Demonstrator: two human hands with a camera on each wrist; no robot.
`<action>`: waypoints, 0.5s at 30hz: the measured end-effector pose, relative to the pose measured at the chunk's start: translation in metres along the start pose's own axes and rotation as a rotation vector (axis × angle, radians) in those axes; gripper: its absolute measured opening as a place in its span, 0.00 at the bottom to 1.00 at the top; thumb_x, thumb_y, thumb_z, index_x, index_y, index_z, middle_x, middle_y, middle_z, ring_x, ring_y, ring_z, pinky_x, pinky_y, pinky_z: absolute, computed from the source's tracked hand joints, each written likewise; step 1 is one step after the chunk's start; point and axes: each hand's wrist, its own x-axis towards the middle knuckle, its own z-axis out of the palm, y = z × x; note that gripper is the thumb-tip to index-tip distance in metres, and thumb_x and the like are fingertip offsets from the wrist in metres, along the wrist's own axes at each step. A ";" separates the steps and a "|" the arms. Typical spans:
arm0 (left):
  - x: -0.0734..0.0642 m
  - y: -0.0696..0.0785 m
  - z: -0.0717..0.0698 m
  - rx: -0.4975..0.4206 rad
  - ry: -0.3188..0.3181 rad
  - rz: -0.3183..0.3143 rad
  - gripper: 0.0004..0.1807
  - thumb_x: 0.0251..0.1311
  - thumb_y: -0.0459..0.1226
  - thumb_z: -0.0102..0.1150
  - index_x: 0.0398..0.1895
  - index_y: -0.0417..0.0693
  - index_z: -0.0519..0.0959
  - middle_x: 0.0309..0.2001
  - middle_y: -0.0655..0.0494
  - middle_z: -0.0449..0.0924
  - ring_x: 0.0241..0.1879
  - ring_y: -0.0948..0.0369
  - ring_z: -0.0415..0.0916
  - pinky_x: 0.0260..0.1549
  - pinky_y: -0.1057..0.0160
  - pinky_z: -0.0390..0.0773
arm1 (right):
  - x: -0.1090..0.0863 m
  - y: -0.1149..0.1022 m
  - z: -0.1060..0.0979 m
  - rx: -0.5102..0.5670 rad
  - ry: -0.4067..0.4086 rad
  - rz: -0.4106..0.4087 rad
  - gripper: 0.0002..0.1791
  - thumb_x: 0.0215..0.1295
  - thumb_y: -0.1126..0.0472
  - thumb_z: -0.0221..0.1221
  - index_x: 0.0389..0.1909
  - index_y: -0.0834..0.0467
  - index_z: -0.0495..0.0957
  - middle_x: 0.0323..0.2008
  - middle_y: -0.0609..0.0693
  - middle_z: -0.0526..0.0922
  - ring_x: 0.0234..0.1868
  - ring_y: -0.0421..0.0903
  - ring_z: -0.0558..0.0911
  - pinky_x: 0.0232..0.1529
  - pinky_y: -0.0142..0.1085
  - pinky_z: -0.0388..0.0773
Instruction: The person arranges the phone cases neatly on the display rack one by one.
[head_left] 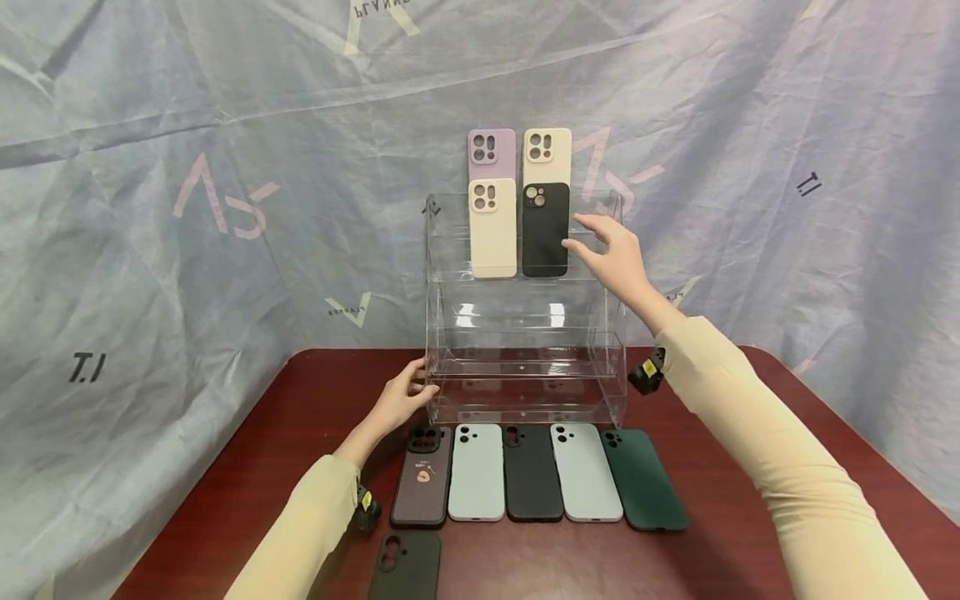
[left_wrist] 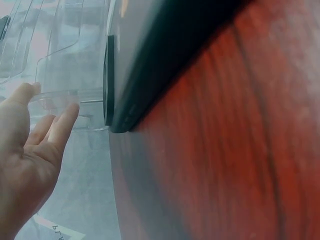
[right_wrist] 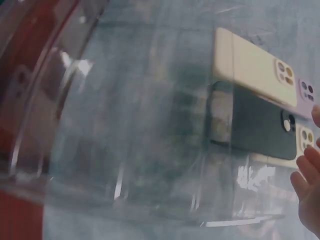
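My right hand (head_left: pixel 617 254) is beside the upper tier of a clear display stand (head_left: pixel 525 369), thumb and fingers apart. It is just right of a black phone case (head_left: pixel 546 237) standing upright on that tier; the right wrist view shows the same case (right_wrist: pixel 260 125) with the hand (right_wrist: pixel 310 185) beyond its camera end. To its left stands a cream case (head_left: pixel 493 242); behind are a purple case (head_left: pixel 504 154) and another cream case (head_left: pixel 557 164). My left hand (head_left: pixel 396 400) is at the stand's lower left side, fingers extended, also visible in the left wrist view (left_wrist: pixel 37 160).
On the dark red table (head_left: pixel 300 433), a row before the stand holds a brownish case (head_left: pixel 420 492), two pale cases (head_left: pixel 477 483) (head_left: pixel 588 479), a black case (head_left: pixel 532 483) and a green case (head_left: pixel 645 483). A dark case (head_left: pixel 408 571) lies nearer. Printed cloth (head_left: pixel 375 167) hangs behind.
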 end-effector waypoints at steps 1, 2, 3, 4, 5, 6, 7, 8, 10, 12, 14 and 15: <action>0.000 0.000 0.000 -0.012 -0.004 0.000 0.34 0.64 0.38 0.56 0.71 0.43 0.56 0.58 0.37 0.69 0.53 0.46 0.75 0.46 0.53 0.81 | -0.004 0.002 -0.003 -0.011 -0.005 -0.003 0.26 0.57 0.59 0.66 0.56 0.63 0.75 0.55 0.60 0.77 0.58 0.56 0.74 0.60 0.48 0.72; 0.001 0.000 0.000 -0.022 -0.005 0.002 0.34 0.64 0.38 0.56 0.71 0.43 0.56 0.59 0.36 0.69 0.53 0.46 0.75 0.46 0.54 0.82 | -0.009 0.004 -0.005 -0.022 -0.007 -0.006 0.26 0.57 0.60 0.66 0.56 0.63 0.75 0.55 0.60 0.77 0.59 0.56 0.74 0.59 0.49 0.72; 0.001 0.000 0.000 -0.027 -0.006 0.005 0.34 0.64 0.38 0.56 0.71 0.43 0.56 0.59 0.36 0.69 0.53 0.46 0.75 0.45 0.54 0.82 | -0.013 0.006 -0.008 -0.036 -0.010 -0.009 0.26 0.56 0.60 0.66 0.57 0.63 0.75 0.55 0.60 0.76 0.59 0.57 0.73 0.59 0.50 0.71; 0.002 -0.001 0.000 -0.035 -0.008 0.009 0.34 0.64 0.38 0.56 0.71 0.42 0.56 0.59 0.36 0.69 0.53 0.45 0.75 0.45 0.55 0.82 | -0.018 0.009 -0.010 -0.045 -0.011 -0.011 0.27 0.56 0.60 0.66 0.57 0.63 0.75 0.56 0.61 0.76 0.59 0.57 0.73 0.59 0.51 0.71; 0.002 -0.001 0.000 -0.042 -0.008 0.013 0.34 0.64 0.38 0.56 0.70 0.42 0.56 0.59 0.35 0.69 0.53 0.45 0.75 0.45 0.55 0.82 | -0.022 0.011 -0.012 -0.051 -0.012 -0.011 0.27 0.56 0.60 0.67 0.57 0.64 0.75 0.56 0.61 0.76 0.59 0.58 0.73 0.59 0.52 0.71; 0.002 -0.002 0.000 -0.049 -0.007 0.016 0.34 0.64 0.38 0.56 0.70 0.41 0.56 0.59 0.35 0.69 0.53 0.45 0.75 0.45 0.55 0.82 | -0.027 0.014 -0.014 -0.058 -0.013 -0.010 0.27 0.55 0.60 0.67 0.57 0.64 0.75 0.56 0.61 0.75 0.60 0.58 0.72 0.59 0.52 0.70; 0.002 -0.003 0.000 -0.054 -0.006 0.017 0.34 0.64 0.38 0.56 0.70 0.41 0.56 0.58 0.35 0.69 0.53 0.45 0.75 0.44 0.55 0.82 | -0.032 0.016 -0.016 -0.060 -0.019 -0.005 0.28 0.55 0.60 0.67 0.57 0.64 0.74 0.57 0.61 0.75 0.60 0.58 0.72 0.60 0.53 0.69; 0.002 -0.004 0.000 -0.054 -0.004 0.018 0.33 0.64 0.38 0.56 0.70 0.41 0.57 0.58 0.35 0.69 0.53 0.45 0.75 0.44 0.55 0.82 | -0.037 0.019 -0.017 -0.059 -0.023 -0.004 0.28 0.55 0.61 0.67 0.57 0.64 0.74 0.57 0.62 0.74 0.61 0.59 0.71 0.60 0.53 0.68; 0.002 -0.005 0.001 -0.057 -0.003 0.013 0.33 0.64 0.38 0.56 0.70 0.41 0.57 0.58 0.36 0.69 0.53 0.45 0.75 0.44 0.55 0.82 | -0.047 0.023 -0.020 -0.055 -0.035 0.001 0.29 0.54 0.61 0.67 0.58 0.65 0.74 0.58 0.62 0.73 0.62 0.60 0.70 0.62 0.54 0.66; 0.002 -0.005 0.001 -0.055 -0.002 0.003 0.33 0.64 0.39 0.56 0.70 0.41 0.57 0.59 0.36 0.69 0.54 0.45 0.75 0.44 0.56 0.83 | -0.058 0.029 -0.022 -0.062 -0.048 0.009 0.30 0.54 0.61 0.68 0.58 0.65 0.73 0.59 0.62 0.72 0.62 0.60 0.69 0.63 0.55 0.65; 0.001 -0.005 0.002 -0.049 -0.001 -0.004 0.33 0.64 0.39 0.56 0.70 0.41 0.57 0.59 0.36 0.69 0.54 0.45 0.75 0.44 0.56 0.83 | -0.070 0.034 -0.024 -0.070 -0.063 0.023 0.32 0.54 0.60 0.68 0.60 0.65 0.72 0.60 0.63 0.71 0.63 0.61 0.68 0.62 0.56 0.65; 0.001 -0.004 0.003 -0.048 -0.002 -0.007 0.33 0.64 0.39 0.56 0.70 0.40 0.57 0.59 0.36 0.69 0.54 0.45 0.75 0.44 0.57 0.83 | -0.076 0.037 -0.025 -0.076 -0.069 0.029 0.33 0.54 0.60 0.68 0.61 0.65 0.70 0.60 0.63 0.70 0.62 0.61 0.68 0.61 0.56 0.66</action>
